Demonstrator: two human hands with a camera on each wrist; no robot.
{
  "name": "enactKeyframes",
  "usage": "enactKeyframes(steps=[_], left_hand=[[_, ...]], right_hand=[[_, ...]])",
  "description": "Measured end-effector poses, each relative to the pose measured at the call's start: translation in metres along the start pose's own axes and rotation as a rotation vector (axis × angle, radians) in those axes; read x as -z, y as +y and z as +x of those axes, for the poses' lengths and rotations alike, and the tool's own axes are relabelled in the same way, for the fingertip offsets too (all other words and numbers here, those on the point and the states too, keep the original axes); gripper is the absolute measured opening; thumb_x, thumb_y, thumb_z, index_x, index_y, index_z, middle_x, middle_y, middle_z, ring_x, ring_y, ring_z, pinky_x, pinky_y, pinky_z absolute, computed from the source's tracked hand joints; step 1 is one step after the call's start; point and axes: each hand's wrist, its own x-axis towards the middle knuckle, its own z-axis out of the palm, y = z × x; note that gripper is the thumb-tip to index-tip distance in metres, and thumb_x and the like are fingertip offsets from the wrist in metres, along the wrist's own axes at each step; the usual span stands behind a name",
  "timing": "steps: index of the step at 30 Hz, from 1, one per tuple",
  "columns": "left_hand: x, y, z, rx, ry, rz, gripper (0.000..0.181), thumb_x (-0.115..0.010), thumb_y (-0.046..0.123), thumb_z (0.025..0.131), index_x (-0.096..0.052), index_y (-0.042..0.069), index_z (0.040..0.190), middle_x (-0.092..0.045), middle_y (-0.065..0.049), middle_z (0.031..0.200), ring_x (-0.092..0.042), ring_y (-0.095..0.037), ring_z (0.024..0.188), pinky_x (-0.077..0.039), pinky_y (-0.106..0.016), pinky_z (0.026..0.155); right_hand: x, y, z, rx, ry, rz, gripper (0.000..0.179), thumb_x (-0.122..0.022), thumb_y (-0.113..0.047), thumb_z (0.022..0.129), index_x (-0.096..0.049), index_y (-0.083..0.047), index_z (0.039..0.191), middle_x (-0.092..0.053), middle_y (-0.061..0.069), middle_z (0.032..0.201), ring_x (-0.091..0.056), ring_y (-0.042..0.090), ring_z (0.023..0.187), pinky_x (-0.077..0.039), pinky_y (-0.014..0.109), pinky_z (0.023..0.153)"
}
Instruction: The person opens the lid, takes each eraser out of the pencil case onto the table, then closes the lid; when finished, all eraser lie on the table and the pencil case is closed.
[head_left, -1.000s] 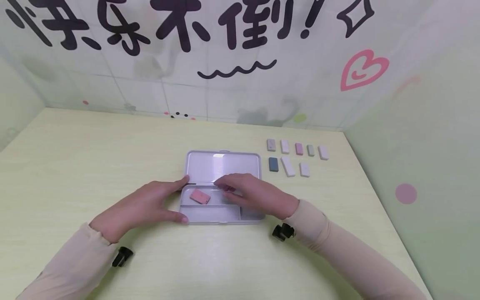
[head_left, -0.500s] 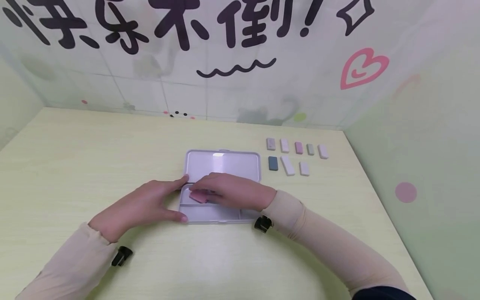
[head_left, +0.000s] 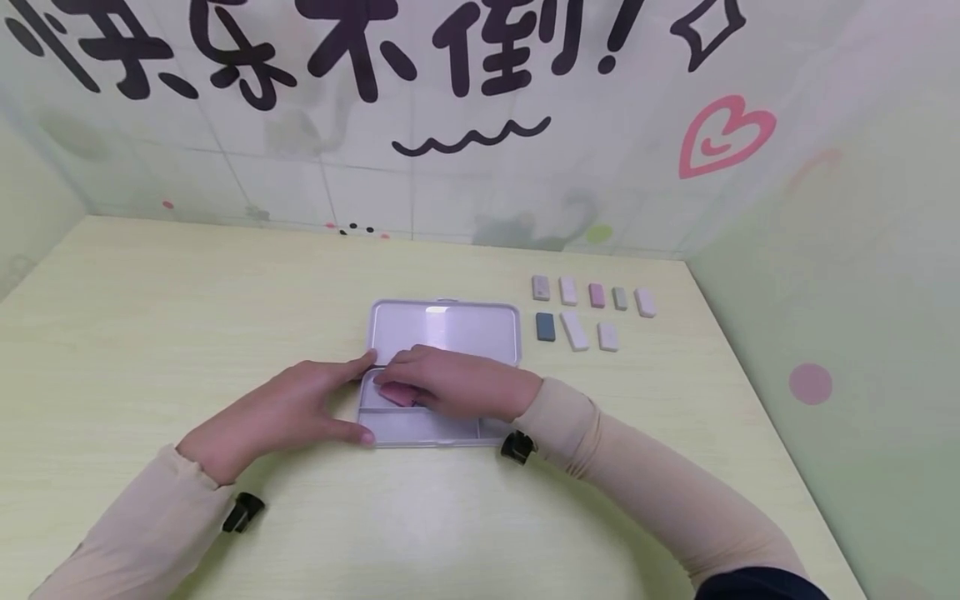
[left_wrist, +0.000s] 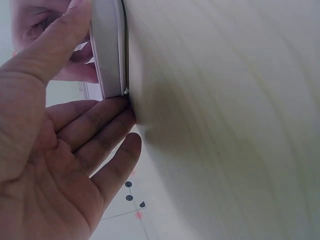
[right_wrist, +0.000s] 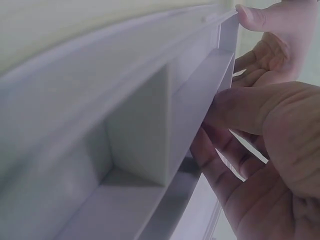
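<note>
A pale lilac hinged case [head_left: 423,427] lies open on the table, its lid [head_left: 442,327] folded back away from me. My left hand [head_left: 288,408] rests against the case's left end, thumb at the near corner and fingers by the hinge. In the left wrist view its fingers [left_wrist: 95,130] lie nearly straight along the end wall. Over the long rear compartment, my right hand [head_left: 465,383] pinches a small pink rectangular block [head_left: 397,395]. The right wrist view has my thumb and fingers reaching past the divider wall [right_wrist: 142,125], the block hidden there.
Several small blocks stand in two rows right of the case, among them a dark blue block [head_left: 545,327] and a magenta block [head_left: 596,296]. A printed wall [head_left: 300,183] closes off the table's back, and a pale green wall [head_left: 847,333] its right side.
My right hand has moved left over the rear compartment and closed its fingers on the pink block, which lay there uncovered. My left hand has stayed at the case's left end.
</note>
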Motion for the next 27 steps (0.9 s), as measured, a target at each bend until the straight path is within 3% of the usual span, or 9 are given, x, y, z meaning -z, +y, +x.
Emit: enactKeyframes(steps=[6, 13, 19, 27], left_hand=[[-0.0001, 0.001, 0.0008, 0.003, -0.004, -0.004, 0.109, -0.088, 0.055, 0.078, -0.039, 0.002, 0.16, -0.057, -0.017, 0.154, -0.053, -0.039, 0.145, -0.046, -0.059, 0.117], [0.0001, 0.0007, 0.0009, 0.007, -0.012, -0.011, 0.11, -0.087, 0.056, 0.078, -0.038, 0.002, 0.161, -0.056, -0.016, 0.156, -0.052, -0.039, 0.146, -0.045, -0.06, 0.117], [-0.0001, 0.0012, 0.001, 0.016, -0.015, 0.001, 0.109, -0.088, 0.055, 0.078, -0.039, 0.002, 0.16, -0.056, -0.016, 0.156, -0.053, -0.039, 0.145, -0.045, -0.06, 0.117], [-0.0005, 0.0006, 0.0011, 0.014, -0.013, -0.001, 0.11, -0.088, 0.056, 0.078, -0.039, 0.002, 0.16, -0.057, -0.015, 0.155, -0.054, -0.038, 0.145, -0.046, -0.059, 0.117]], right_hand=[[0.0017, -0.002, 0.0006, 0.0, -0.015, -0.017, 0.026, -0.051, -0.009, 0.11, -0.063, -0.015, 0.132, -0.059, -0.003, 0.111, -0.053, 0.011, 0.111, -0.048, 0.02, 0.098], [0.0039, -0.0023, 0.0009, -0.023, -0.057, 0.018, 0.036, -0.053, -0.006, 0.107, -0.062, -0.016, 0.14, -0.06, -0.004, 0.126, -0.053, 0.011, 0.121, -0.049, 0.019, 0.106], [0.0027, -0.003, 0.001, 0.012, -0.003, 0.07, 0.031, -0.05, -0.019, 0.112, -0.065, -0.013, 0.138, -0.061, -0.002, 0.135, -0.057, 0.011, 0.128, -0.048, 0.019, 0.114], [0.0007, -0.0013, -0.0023, 0.004, 0.06, 0.107, 0.03, -0.054, -0.016, 0.11, -0.068, -0.008, 0.135, -0.06, 0.004, 0.128, -0.064, 0.01, 0.113, -0.052, 0.016, 0.104]])
